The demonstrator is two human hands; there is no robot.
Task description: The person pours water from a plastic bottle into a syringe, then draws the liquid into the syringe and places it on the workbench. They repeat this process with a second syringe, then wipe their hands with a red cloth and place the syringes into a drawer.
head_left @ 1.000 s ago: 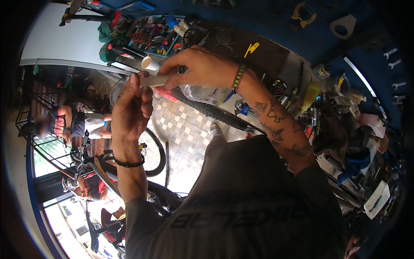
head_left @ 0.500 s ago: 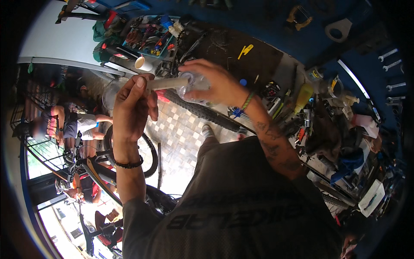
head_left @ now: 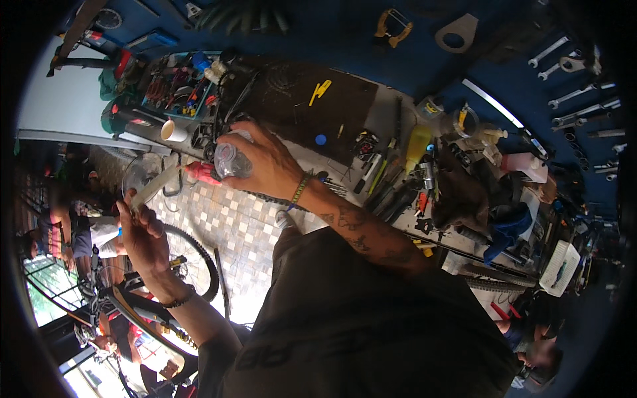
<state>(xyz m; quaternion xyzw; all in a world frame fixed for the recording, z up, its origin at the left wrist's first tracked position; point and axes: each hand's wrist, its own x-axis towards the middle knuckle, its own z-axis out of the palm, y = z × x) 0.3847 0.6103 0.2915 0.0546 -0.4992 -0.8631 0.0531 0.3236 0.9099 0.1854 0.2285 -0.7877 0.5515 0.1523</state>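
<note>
1. Daylight enters from the lower left; the doorway area there is overexposed.
2. Workbench (head_left: 371,126) dim, colours muted; blue wall (head_left: 345,40) in shade.
3. Strong fisheye bend and black vignette at the rim.
4. Dark shirt (head_left: 371,331) underexposed; edge detail soft.

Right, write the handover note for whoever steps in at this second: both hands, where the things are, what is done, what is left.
Left hand: raised at the left, pinching a thin pale strip.
Right hand: out over the cluttered workbench edge, gripping a clear plastic bottle.
Strip and bottle are apart.
Bicycle wheel stands below the left hand.
Done: strip and bottle both in hand.
Left: whatever joins the two is not visible yet.
</note>
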